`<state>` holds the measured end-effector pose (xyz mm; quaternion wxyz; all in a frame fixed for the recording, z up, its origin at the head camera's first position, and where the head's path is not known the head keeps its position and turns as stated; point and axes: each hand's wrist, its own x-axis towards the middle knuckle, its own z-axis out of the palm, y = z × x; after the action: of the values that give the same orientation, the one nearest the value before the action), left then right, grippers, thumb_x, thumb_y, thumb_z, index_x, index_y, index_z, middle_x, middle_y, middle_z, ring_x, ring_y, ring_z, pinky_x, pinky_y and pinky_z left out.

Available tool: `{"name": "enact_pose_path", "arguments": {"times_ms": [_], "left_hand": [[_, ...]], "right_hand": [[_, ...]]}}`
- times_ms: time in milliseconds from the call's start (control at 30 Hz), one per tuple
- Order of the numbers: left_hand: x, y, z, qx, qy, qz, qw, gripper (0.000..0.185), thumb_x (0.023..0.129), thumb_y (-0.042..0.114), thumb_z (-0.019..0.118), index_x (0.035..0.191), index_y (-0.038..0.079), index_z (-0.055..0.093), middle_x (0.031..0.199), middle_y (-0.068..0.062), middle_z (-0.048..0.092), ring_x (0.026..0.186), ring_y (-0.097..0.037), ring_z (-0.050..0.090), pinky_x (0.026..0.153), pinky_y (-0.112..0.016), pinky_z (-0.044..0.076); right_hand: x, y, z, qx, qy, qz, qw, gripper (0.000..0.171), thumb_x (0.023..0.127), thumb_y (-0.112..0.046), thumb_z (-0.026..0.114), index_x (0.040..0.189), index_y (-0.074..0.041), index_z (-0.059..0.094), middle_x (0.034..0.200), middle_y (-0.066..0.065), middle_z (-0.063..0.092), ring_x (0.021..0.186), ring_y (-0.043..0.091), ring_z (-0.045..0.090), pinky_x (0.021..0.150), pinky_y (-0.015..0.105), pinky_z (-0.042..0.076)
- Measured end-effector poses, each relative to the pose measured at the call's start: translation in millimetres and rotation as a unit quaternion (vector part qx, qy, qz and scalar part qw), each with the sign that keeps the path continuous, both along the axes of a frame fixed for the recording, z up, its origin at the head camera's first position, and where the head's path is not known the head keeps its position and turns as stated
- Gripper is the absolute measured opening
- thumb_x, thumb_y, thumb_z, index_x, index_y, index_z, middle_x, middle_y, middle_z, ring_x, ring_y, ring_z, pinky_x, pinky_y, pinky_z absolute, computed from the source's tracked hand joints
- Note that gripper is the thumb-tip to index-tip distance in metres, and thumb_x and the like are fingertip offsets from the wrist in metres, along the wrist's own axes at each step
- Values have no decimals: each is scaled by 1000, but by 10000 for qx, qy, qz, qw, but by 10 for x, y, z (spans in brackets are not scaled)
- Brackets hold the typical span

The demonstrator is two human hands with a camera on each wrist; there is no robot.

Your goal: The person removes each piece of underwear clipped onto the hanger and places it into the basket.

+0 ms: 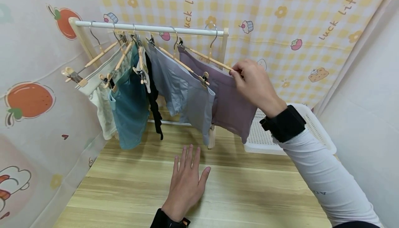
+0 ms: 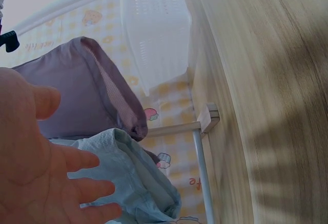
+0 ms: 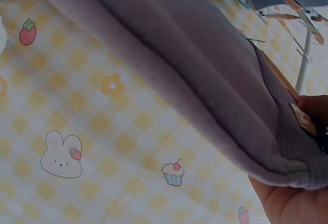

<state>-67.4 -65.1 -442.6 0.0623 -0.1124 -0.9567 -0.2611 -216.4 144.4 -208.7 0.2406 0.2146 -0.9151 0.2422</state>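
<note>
My right hand [image 1: 256, 84] grips the right end of a wooden clip hanger [image 1: 205, 57] whose hook sits on the rack's white rail [image 1: 149, 27]. From that hanger hang purple shorts [image 1: 232, 105], which also fill much of the right wrist view, with part of the hand [image 3: 300, 203] showing beneath the cloth. My left hand [image 1: 186, 186], fingers straight and spread, is low in front of the rack, over the wooden table [image 1: 124, 186]. It holds nothing. Light blue-grey shorts [image 1: 194, 98] hang just left of the purple ones.
Further left on the rail hang a black and white garment [image 1: 154, 107], teal shorts [image 1: 129, 117] and pale shorts [image 1: 103, 103], on clip hangers. A white plastic basket [image 1: 324, 141] stands on the right, behind my right forearm. Printed curtains [image 1: 299, 20] enclose the back and left.
</note>
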Motion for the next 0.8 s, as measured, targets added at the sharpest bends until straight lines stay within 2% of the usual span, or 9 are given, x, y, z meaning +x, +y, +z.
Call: {"name": "enact_pose_path", "arguments": {"times_ms": [233,367,533,800], "left_hand": [[-6,-6,-4,-36,20,-18,10000,70,115,47,43,170,4,30,178,-23,23,167,-42,13,133,-68,13],[-4,-6,-6,-6,0,-36,10000,71,116,48,42,170,5,30,178,-23,22,168,-42,13,133,-67,12],[-3,1,-10,16,-24,-61,10000,70,116,48,41,170,4,30,178,-23,21,167,-42,13,133,-67,11],[-1,8,-16,-34,-13,-61,10000,70,116,48,40,169,4,31,178,-23,21,167,-43,14,133,-67,13]], "right_hand": [[122,60,75,-253,140,47,9996,21,109,-9,61,111,4,77,107,21,71,98,34,60,88,46,44],[202,133,70,-362,300,55,9989,18,108,-8,63,108,3,77,103,19,70,93,32,59,83,41,42],[308,256,0,-385,611,83,9974,13,105,-5,67,105,2,78,96,18,69,88,29,57,81,37,38],[542,480,-178,-439,574,46,9974,11,105,-8,70,105,-3,80,94,13,69,88,22,56,80,31,37]]}}
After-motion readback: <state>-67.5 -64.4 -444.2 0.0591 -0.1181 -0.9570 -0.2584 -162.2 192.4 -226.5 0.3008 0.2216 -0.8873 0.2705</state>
